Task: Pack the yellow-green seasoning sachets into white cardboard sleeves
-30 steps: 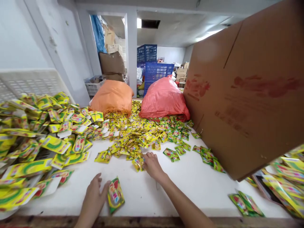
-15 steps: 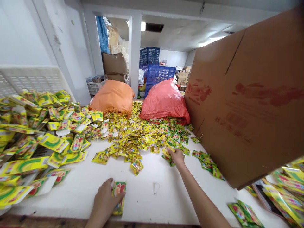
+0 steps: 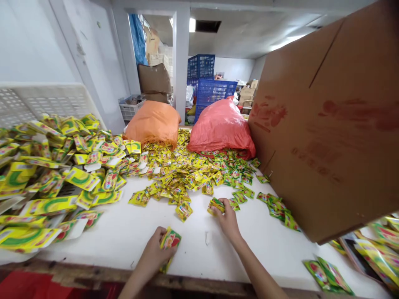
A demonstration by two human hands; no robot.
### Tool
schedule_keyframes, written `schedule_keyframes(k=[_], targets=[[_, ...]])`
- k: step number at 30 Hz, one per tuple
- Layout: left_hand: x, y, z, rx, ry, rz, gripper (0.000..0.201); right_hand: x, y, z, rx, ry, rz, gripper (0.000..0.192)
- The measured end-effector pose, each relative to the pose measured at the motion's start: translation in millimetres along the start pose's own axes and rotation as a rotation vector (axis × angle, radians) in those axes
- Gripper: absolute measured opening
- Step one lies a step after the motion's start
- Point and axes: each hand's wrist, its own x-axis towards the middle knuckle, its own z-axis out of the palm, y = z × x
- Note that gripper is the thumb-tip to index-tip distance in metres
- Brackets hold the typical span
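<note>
While I watch from the head camera, my left hand sits at about 6 o'clock on the white tabletop, its fingers pinching a small stack of sachets near the front edge; my right hand, toward 1 o'clock of it, has its fingers pressed on a green sachet; beyond, at 12 o'clock, spreads the loose pile of sachets; a cardboard box leans at 3 o'clock.

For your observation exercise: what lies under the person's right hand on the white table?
The right hand rests on small yellow-green sachets on the white table. How many lie beneath the palm is hidden.
</note>
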Motion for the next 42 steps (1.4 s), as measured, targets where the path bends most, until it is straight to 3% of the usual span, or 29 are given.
schedule_keyframes(k=[3, 6, 10, 14, 21, 25, 28, 30, 33, 35, 40, 42], targets=[[-4.1, 4.3, 5.4, -0.3, -0.12, 0.017, 0.028, -34.7, -26.9, 7.5, 0.221, -0.087, -0.026, 0.026], [-6.5, 5.4, 11.9, -0.552, -0.272, -0.021, 0.039, -58.2, -53.3, 19.3, 0.418, -0.09, -0.02, 0.023], [-6.9, 3.0, 16.1, -0.624, -0.355, -0.038, 0.04, -70.0, -69.2, 36.8, 0.353, -0.111, -0.177, 0.016], [-6.4, 1.7, 15.3, -0.578, -0.342, -0.012, 0.032, -67.0, -70.0, 36.0, 0.083, -0.304, -0.428, 0.013], [-5.5, 3.3, 18.3, -0.519, -0.325, 0.009, 0.026, -54.0, -95.2, 22.1, -0.174, -0.491, -0.526, 0.01], [-5.2, 4.2, 16.1, -0.542, -0.337, 0.048, 0.022, -53.6, -104.7, 25.6, -0.056, -0.588, -0.511, 0.012], [-5.9, 4.4, 11.9, -0.586, -0.307, 0.025, 0.027, -53.1, -97.8, 24.7, 0.17, -0.579, -0.442, 0.035], [-5.7, 3.4, 10.9, -0.598, -0.275, 0.037, 0.032, -52.7, -90.5, 24.0, 0.235, -0.528, -0.387, 0.029], [-4.3, 0.8, 13.5, -0.59, -0.257, 0.091, 0.036, -56.0, -85.1, 27.3, 0.119, -0.434, -0.363, 0.007], [-3.5, -0.5, 16.3, -0.577, -0.231, 0.109, 0.033, -61.7, -86.9, 32.4, 0.016, -0.386, -0.368, 0.003], [-6.6, 0.1, 16.9, -0.537, -0.191, 0.112, 0.033, -79.1, -89.9, 42.1, -0.003, -0.449, -0.374, 0.031], [-10.1, 0.4, 15.1, -0.549, -0.162, 0.122, 0.039, -85.0, -83.3, 43.2, 0.096, -0.462, -0.345, 0.027]])
